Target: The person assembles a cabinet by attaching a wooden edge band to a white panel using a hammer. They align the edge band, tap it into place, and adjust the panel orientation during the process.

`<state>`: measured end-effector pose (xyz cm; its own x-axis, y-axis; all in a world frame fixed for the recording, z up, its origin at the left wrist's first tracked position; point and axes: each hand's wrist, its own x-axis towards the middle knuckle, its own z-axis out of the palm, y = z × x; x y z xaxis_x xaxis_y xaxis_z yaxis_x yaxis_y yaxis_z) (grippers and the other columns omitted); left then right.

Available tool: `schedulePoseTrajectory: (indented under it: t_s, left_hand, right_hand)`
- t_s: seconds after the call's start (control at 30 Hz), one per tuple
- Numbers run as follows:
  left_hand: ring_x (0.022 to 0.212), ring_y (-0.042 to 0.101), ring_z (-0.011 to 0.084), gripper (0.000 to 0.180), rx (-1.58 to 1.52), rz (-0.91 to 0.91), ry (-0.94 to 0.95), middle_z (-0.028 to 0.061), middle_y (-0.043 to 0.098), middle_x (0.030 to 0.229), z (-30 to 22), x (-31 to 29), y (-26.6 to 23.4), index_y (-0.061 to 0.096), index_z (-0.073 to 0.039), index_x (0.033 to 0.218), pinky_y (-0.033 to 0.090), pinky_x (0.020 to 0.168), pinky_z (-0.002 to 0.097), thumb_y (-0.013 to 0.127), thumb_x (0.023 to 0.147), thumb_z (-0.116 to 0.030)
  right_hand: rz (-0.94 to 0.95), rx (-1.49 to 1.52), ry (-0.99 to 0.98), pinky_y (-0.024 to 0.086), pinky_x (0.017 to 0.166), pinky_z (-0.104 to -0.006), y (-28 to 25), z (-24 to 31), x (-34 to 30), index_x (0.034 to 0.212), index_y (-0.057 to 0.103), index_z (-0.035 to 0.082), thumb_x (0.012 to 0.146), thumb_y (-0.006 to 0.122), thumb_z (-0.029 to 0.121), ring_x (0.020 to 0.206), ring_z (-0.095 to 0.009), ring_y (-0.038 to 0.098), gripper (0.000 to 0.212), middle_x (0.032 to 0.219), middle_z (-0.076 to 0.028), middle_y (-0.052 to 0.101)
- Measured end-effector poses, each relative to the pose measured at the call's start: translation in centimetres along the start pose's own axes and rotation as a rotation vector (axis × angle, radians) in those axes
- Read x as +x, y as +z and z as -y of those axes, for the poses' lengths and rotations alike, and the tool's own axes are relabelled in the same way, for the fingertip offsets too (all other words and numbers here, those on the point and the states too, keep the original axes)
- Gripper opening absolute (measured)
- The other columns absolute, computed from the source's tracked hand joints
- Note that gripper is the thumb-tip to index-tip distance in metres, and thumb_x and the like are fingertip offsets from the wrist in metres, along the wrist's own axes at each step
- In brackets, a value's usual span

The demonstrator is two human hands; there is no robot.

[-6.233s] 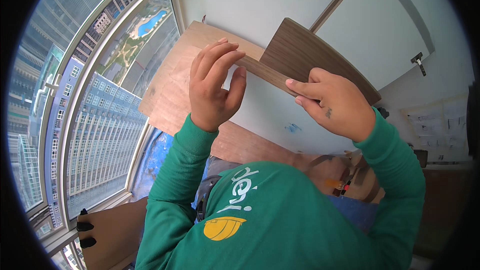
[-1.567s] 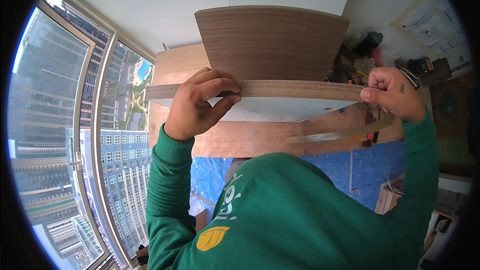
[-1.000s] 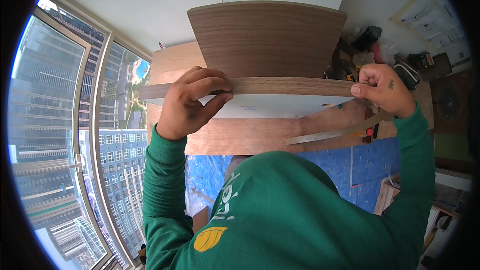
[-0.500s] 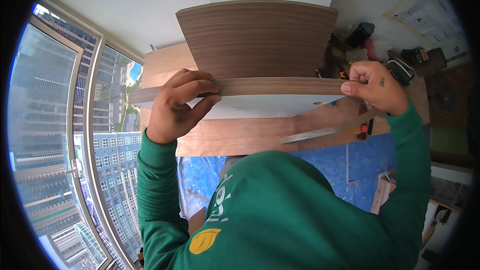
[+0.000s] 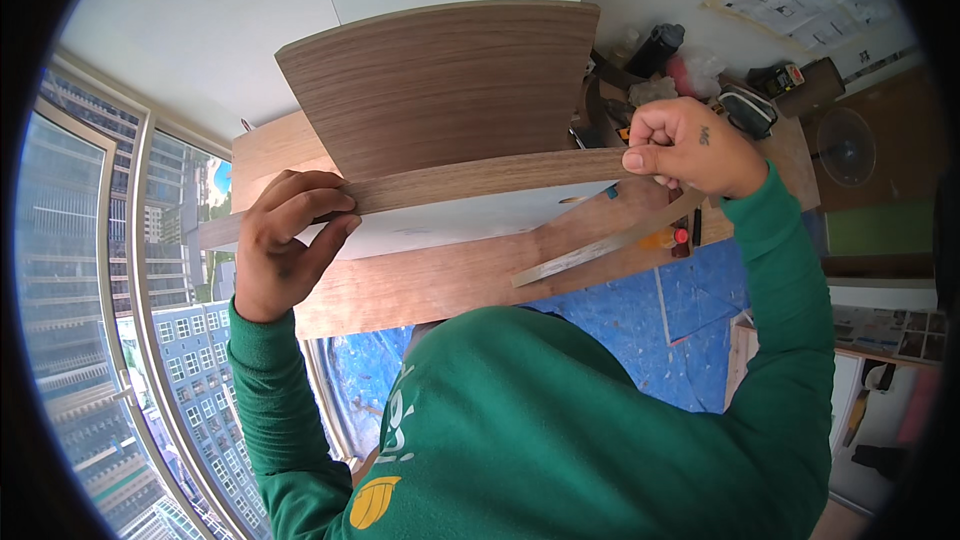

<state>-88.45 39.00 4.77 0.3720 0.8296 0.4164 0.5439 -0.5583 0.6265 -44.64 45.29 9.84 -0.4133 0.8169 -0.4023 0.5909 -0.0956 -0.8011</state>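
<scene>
A long wood-grain edge-banding strip (image 5: 490,178) stretches between my hands along the top of a white-faced panel (image 5: 450,218). My left hand (image 5: 285,245) is closed in a pinch on the strip near its left part, and a short length sticks out beyond it. At the right, my right hand (image 5: 700,148) pinches the strip between thumb and fingers. Past that hand the strip curls back, its pale underside (image 5: 590,248) showing over the plywood bench (image 5: 420,285). Behind it is a brown wood-grain board (image 5: 450,80). Whether the strip touches the panel's edge along its length I cannot tell.
A dark bottle (image 5: 657,48), a plastic bag (image 5: 698,72) and a black-and-grey case (image 5: 748,112) crowd the bench's far right. A red-capped bottle (image 5: 681,240) is near its front edge. Blue sheeting (image 5: 620,315) covers the floor. Tall windows (image 5: 80,270) are at the left.
The view has shifted, so bench, board and hands sit further left in it. The strip now tilts, lower at its left end. Both hands keep their pinch on it.
</scene>
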Motion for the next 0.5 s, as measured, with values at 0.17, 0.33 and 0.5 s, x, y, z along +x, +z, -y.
schedulePoseTrajectory:
  t_s: [0.17, 0.33, 0.5]
  left_hand:
    - [0.094, 0.072, 0.0249, 0.019, 0.006, 0.006, 0.004, 0.0126, 0.073, 0.103, -0.07, 0.07, -0.08, 0.074, 0.0, 0.097, 0.062, 0.076, 0.0339, 0.085, 0.082, 0.005]
    - [0.094, 0.072, 0.0247, 0.018, -0.008, 0.004, -0.009, 0.0126, 0.073, 0.104, -0.11, -0.01, -0.06, 0.074, 0.0, 0.097, 0.063, 0.076, 0.0335, 0.085, 0.083, 0.004]
    - [0.094, 0.073, 0.0244, 0.019, 0.011, 0.002, 0.005, 0.0126, 0.073, 0.104, 0.03, 0.0, -0.04, 0.074, 0.0, 0.098, 0.063, 0.076, 0.0336, 0.085, 0.083, 0.004]
  right_hand:
    - [0.0, 0.002, 0.008, 0.046, 0.056, -0.0238, 0.01, -0.08, 0.06, 0.089, 0.064, 0.006, 0.098, 0.08, 0.024, 0.061, -0.005, 0.053, 0.025, 0.071, 0.004, 0.06]
    - [0.011, 0.017, 0.019, 0.046, 0.057, -0.0238, 0.14, -0.3, 0.26, 0.088, 0.064, 0.007, 0.098, 0.081, 0.025, 0.061, -0.005, 0.053, 0.027, 0.071, 0.004, 0.059]
    - [0.002, 0.014, 0.019, 0.046, 0.057, -0.0237, 0.23, -0.38, 0.31, 0.087, 0.064, 0.008, 0.098, 0.081, 0.026, 0.061, -0.005, 0.053, 0.027, 0.071, 0.004, 0.059]
